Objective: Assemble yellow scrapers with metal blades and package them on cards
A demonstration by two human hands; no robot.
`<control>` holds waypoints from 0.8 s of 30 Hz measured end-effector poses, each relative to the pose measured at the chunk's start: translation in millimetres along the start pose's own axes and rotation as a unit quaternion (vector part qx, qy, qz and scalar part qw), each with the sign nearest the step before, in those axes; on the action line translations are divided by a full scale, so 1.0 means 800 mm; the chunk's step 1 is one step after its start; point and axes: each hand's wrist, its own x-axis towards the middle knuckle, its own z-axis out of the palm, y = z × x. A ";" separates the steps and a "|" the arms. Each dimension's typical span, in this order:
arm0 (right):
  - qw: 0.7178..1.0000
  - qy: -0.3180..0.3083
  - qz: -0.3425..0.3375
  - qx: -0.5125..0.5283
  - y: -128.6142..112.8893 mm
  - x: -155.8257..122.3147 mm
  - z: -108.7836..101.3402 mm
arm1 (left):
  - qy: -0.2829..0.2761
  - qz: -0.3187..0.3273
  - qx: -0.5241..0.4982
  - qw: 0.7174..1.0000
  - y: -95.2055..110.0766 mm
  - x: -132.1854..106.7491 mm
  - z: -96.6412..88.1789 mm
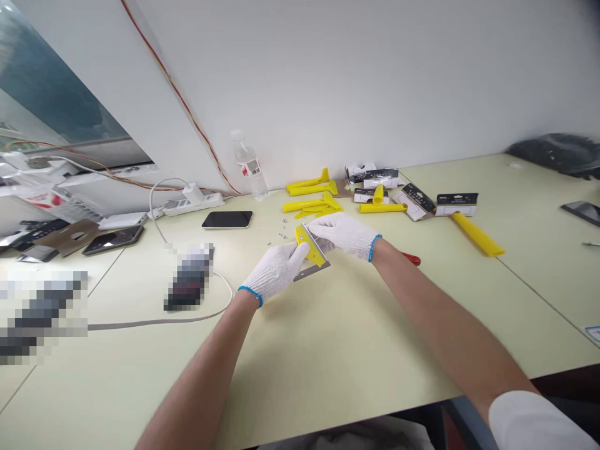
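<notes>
My left hand, in a white knit glove with a blue cuff, is closed around a yellow scraper held above the table. A metal strip runs along one side of the scraper head, and a flat grey blade shows at its lower edge. My right hand, gloved the same way, has its fingers bent together at the upper end of the metal strip; its fingertips are partly hidden. Just beyond the hands lie several small screws. Further back are several yellow scraper handles.
Several carded scrapers lie at the back right. A red-handled tool shows from behind my right forearm. A water bottle stands by the wall. Left are a phone, a power strip and a white cable.
</notes>
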 end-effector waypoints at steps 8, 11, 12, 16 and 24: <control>0.999 -0.016 -0.027 -0.045 0.006 0.004 -0.009 | 0.005 0.031 0.024 0.999 -0.008 0.001 -0.001; 0.997 -0.026 -0.052 -0.057 0.014 0.007 -0.008 | 0.006 0.027 0.023 0.999 -0.006 -0.001 -0.002; 0.996 -0.028 -0.059 -0.056 0.016 0.008 -0.008 | 0.004 0.027 0.024 0.999 -0.006 -0.001 -0.002; 0.997 -0.020 -0.070 -0.038 0.021 0.008 -0.005 | -0.002 0.027 0.034 0.999 -0.007 -0.001 -0.003; 0.999 -0.028 -0.033 0.013 0.017 0.009 -0.002 | -0.006 0.019 0.018 1.000 -0.004 -0.003 -0.005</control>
